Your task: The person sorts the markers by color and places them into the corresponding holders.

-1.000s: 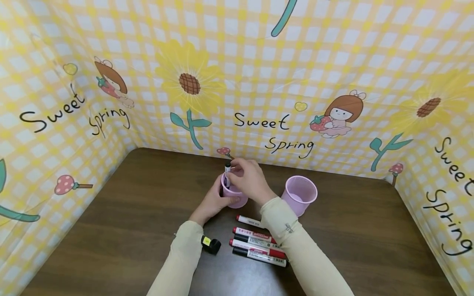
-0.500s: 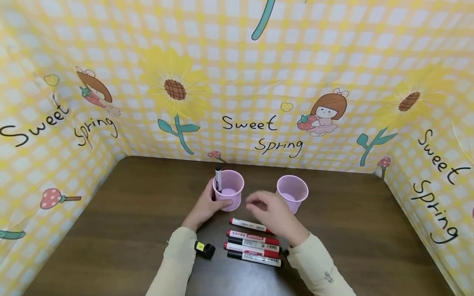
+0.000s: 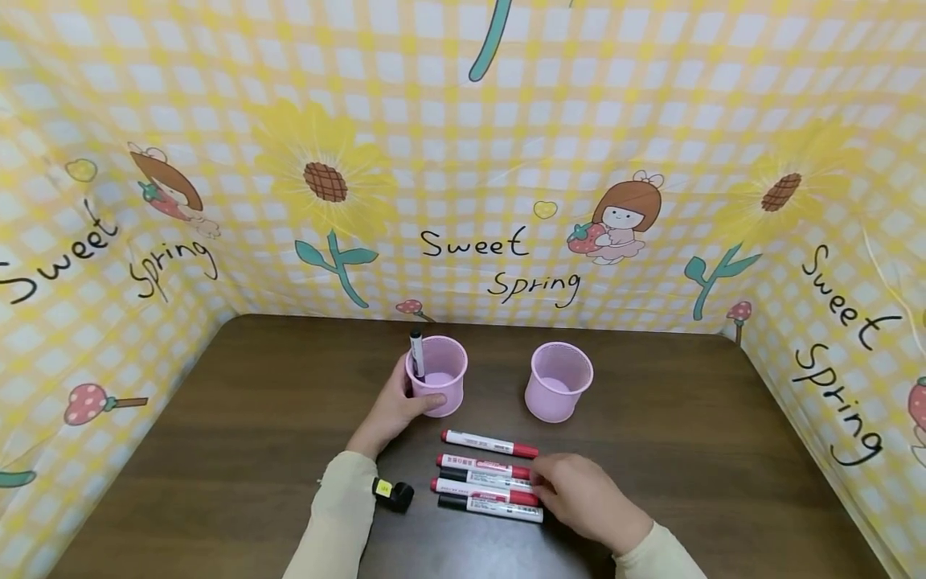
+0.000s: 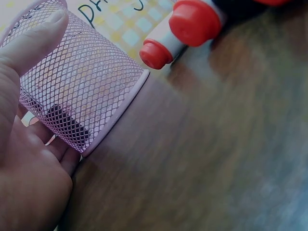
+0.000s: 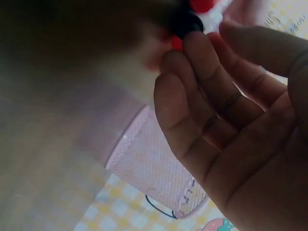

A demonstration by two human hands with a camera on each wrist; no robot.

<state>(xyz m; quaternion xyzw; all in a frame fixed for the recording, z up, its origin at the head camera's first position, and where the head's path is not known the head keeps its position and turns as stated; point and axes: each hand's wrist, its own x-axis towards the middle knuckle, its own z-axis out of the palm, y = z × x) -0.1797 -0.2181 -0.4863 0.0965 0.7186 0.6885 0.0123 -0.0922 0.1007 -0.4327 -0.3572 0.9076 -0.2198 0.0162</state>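
Note:
My left hand (image 3: 387,408) grips a pink mesh pen holder (image 3: 443,402), its thumb across the front. Inside leans a black-capped marker (image 3: 416,354); in the left wrist view its dark end shows through the mesh (image 4: 91,72). My right hand (image 3: 582,494) reaches over the right ends of a row of markers. Its relaxed fingertips are right at the black end of a marker (image 5: 186,23) in the right wrist view, thumb held apart. Nearest the holders lies a red marker (image 3: 488,444); below it are a red marker (image 3: 483,465) and several more, red and black.
A second pink mesh pen holder (image 3: 553,402) stands upright to the right of the gripped one. The brown wooden table (image 3: 694,434) is enclosed by a yellow checked cloth (image 3: 463,161) at the back and sides. A small black device (image 3: 394,494) sits at the left wrist.
My right hand has let go of the black marker, now standing in the left pen holder, and moved right and down to the marker row. The left hand keeps its hold.

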